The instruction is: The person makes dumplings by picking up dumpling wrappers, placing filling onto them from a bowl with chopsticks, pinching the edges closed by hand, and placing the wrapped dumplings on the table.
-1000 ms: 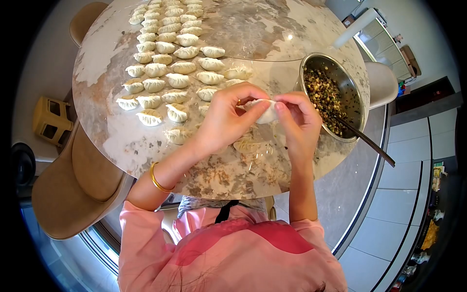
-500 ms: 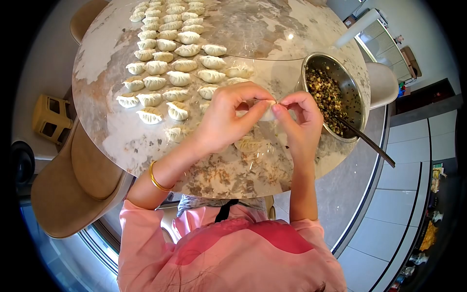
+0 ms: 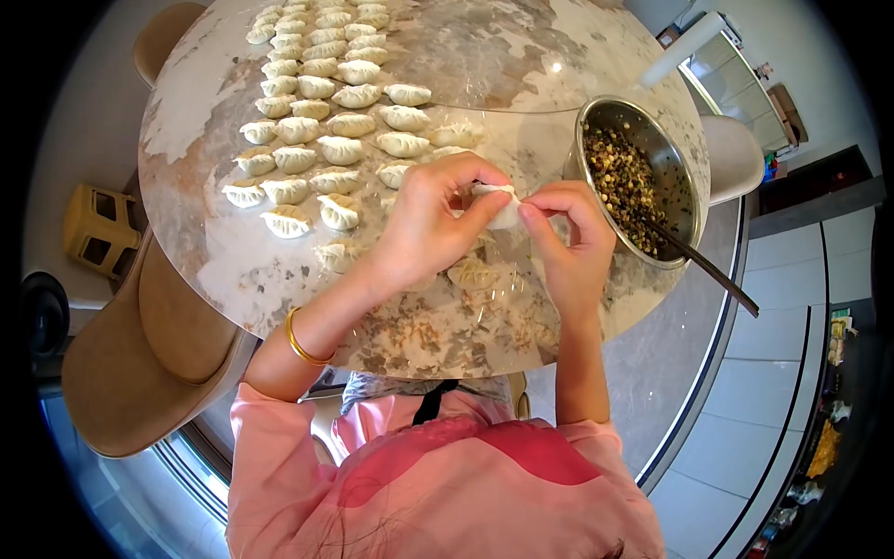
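Between my two hands, above the marbled table, is a partly folded dumpling (image 3: 504, 212) of pale dough. My left hand (image 3: 442, 210) grips its left side with thumb and fingers, and a gold bangle circles that forearm. At the right edge of the dough, my right hand (image 3: 570, 224) pinches with thumb and index finger. Both hands hide part of the dumpling, and its filling cannot be seen. Rows of pleated dumplings (image 3: 340, 149) lie to the left and beyond my left hand. A metal bowl (image 3: 687, 168) of chopped filling (image 3: 622, 182) stands to the right of my right hand.
A dark utensil handle (image 3: 712, 270) sticks out over the bowl's near rim. The round table (image 3: 447, 345) ends close to my body. Brown chairs (image 3: 140, 373) stand at the left, with a yellow stool (image 3: 101, 228) behind them. White cabinets (image 3: 754, 401) are at the right.
My hands have parted slightly, and the dough between them shows more of its upper edge. The right fingers have shifted along its right end. The dumplings on the table stay put.
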`<control>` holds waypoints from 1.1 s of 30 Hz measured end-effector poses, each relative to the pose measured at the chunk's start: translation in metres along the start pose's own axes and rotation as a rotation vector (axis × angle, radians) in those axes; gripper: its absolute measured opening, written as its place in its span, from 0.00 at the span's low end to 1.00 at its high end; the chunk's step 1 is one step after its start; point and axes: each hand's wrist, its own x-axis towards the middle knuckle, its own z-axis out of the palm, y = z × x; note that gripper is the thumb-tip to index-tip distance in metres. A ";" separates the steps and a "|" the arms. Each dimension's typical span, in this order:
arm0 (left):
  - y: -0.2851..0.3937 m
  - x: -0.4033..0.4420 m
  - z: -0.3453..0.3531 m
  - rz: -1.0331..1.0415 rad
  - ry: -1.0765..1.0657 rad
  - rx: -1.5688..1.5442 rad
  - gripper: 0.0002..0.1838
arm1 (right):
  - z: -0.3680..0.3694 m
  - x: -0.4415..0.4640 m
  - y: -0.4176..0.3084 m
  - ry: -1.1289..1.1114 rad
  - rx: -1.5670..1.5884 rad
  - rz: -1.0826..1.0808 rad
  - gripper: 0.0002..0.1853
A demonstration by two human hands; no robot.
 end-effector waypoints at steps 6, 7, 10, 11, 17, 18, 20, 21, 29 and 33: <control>-0.002 0.001 0.001 0.014 0.003 0.042 0.07 | 0.002 0.003 -0.004 -0.002 -0.014 -0.035 0.05; -0.002 0.001 0.002 0.002 -0.009 0.001 0.07 | 0.002 0.003 -0.002 -0.002 -0.015 -0.034 0.05; 0.003 -0.001 0.004 -0.017 -0.022 -0.066 0.07 | 0.002 0.004 0.003 0.020 0.172 0.097 0.05; 0.005 -0.001 0.004 -0.023 -0.023 -0.092 0.07 | 0.001 0.004 0.004 0.006 0.201 0.108 0.06; -0.001 0.002 0.002 -0.061 -0.102 -0.073 0.07 | 0.002 0.003 0.006 -0.018 0.434 0.233 0.08; -0.001 0.001 0.001 -0.062 -0.103 -0.073 0.07 | 0.001 0.003 0.007 -0.037 0.505 0.269 0.08; 0.001 0.001 0.000 -0.056 -0.077 -0.045 0.07 | 0.002 0.003 0.004 -0.023 0.509 0.291 0.08; 0.000 0.000 0.001 -0.056 -0.077 -0.045 0.07 | 0.002 0.002 0.002 -0.009 0.513 0.314 0.07; -0.001 0.000 0.001 -0.003 -0.015 0.060 0.06 | -0.001 0.000 0.002 -0.030 0.086 0.053 0.04; 0.006 0.000 0.001 0.005 -0.028 0.050 0.06 | 0.005 0.002 -0.006 0.030 0.278 0.208 0.04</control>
